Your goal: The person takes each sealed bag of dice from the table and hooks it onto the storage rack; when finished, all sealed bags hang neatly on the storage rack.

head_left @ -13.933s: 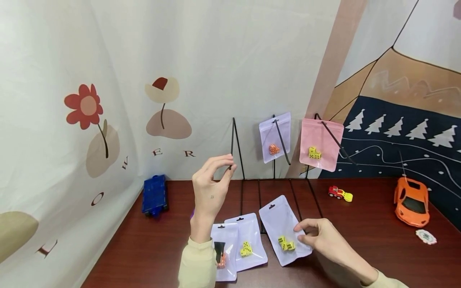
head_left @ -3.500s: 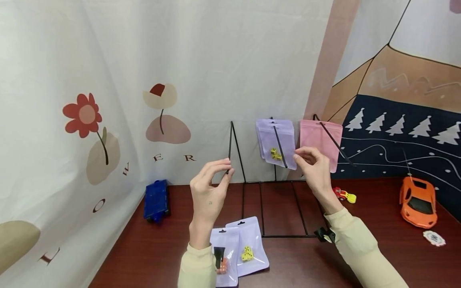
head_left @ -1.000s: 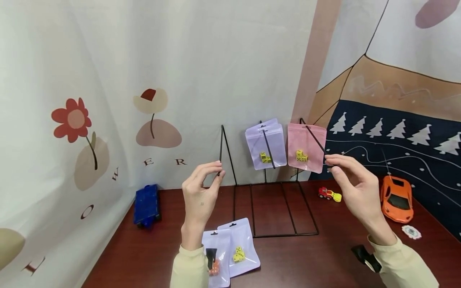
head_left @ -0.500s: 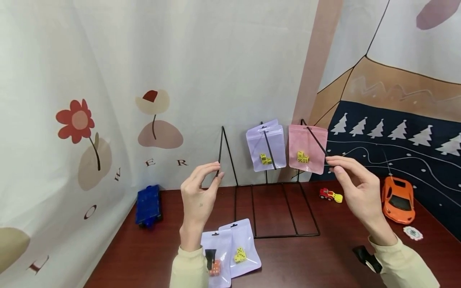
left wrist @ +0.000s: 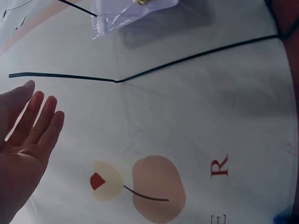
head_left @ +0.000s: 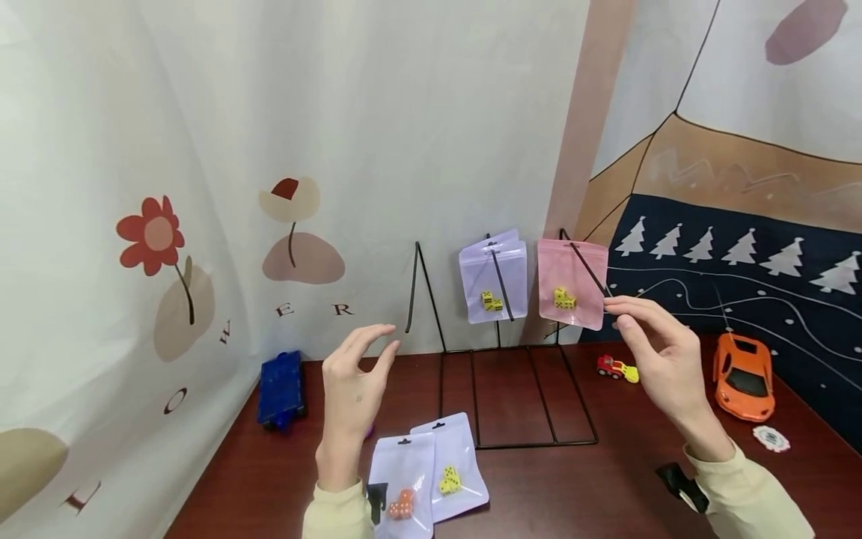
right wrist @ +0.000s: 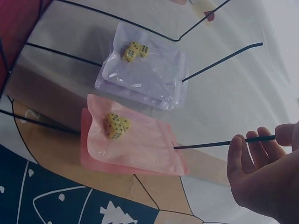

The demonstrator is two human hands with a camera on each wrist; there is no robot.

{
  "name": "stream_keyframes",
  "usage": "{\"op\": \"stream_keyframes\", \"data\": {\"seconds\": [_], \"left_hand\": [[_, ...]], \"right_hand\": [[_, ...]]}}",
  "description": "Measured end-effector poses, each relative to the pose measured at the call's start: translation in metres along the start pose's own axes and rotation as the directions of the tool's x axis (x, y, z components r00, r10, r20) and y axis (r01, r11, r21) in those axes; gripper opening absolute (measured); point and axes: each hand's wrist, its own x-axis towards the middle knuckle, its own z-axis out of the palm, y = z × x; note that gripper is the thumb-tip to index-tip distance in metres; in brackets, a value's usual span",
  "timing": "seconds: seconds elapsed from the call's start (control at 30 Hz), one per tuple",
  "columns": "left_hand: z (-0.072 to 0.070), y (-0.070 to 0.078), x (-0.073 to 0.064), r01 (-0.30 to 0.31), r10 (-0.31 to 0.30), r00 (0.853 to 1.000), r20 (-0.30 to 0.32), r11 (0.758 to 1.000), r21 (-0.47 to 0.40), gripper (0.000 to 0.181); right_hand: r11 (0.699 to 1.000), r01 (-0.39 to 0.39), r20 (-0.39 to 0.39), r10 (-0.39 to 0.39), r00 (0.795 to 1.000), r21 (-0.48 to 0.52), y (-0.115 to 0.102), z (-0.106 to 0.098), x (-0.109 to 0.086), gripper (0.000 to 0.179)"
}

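Note:
My left hand point(head_left: 353, 397) stands just below and left of the black wire rack's left prong point(head_left: 411, 296), fingers loosely curved and holding nothing; the left wrist view shows a small gap to the prong. With thumb and fingers, my right hand point(head_left: 667, 359) pinches the tip of the right prong point(right wrist: 210, 144). Pink zip bags point(right wrist: 145, 144) with yellow dice hang on that prong. On the middle prong hang purple zip bags point(head_left: 478, 277), the front one holding yellow dice. Two purple bags lie overlapping on the table: one with orange dice point(head_left: 402, 505), one with yellow dice point(head_left: 450, 480).
The rack's base point(head_left: 535, 446) rests on the dark red table. A blue toy point(head_left: 280, 389) is at the back left. On the right are a small red-and-yellow toy vehicle point(head_left: 616, 369), an orange toy car point(head_left: 744, 378) and a poker chip point(head_left: 771, 439). A printed curtain hangs behind.
A purple bag with yellow dice went from the table onto the middle prong. My right hand then took the right prong's tip. Just now my left hand let go of the left prong and dropped slightly.

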Motion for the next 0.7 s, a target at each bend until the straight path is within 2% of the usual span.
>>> {"op": "stream_keyframes", "data": {"seconds": [0.2,0.4,0.5,0.63,0.7], "left_hand": [[-0.012,-0.006,-0.014,0.032,-0.040,0.994,0.097,0.996,0.083,0.023],[-0.025,-0.015,-0.029,0.073,-0.102,0.978,0.182,0.985,0.157,0.024],[-0.031,-0.018,-0.037,0.135,-0.177,0.955,0.237,0.974,0.183,0.022],[-0.038,-0.021,-0.052,0.233,-0.290,0.908,0.303,0.950,0.209,0.020],[-0.041,-0.024,-0.061,0.260,-0.320,0.891,0.323,0.941,0.215,0.019]], "right_hand": [[0.999,-0.010,0.009,0.009,1.000,0.033,-0.004,-0.001,-0.001,0.026],[0.999,-0.023,0.017,0.022,1.000,0.039,-0.010,0.000,-0.003,0.025],[0.999,-0.032,0.021,0.031,0.999,0.032,-0.010,-0.001,-0.002,0.024],[0.998,-0.062,0.029,0.061,0.998,0.028,-0.006,-0.002,-0.001,0.025],[0.997,-0.062,0.030,0.061,0.998,0.035,-0.007,-0.002,0.000,0.026]]}}
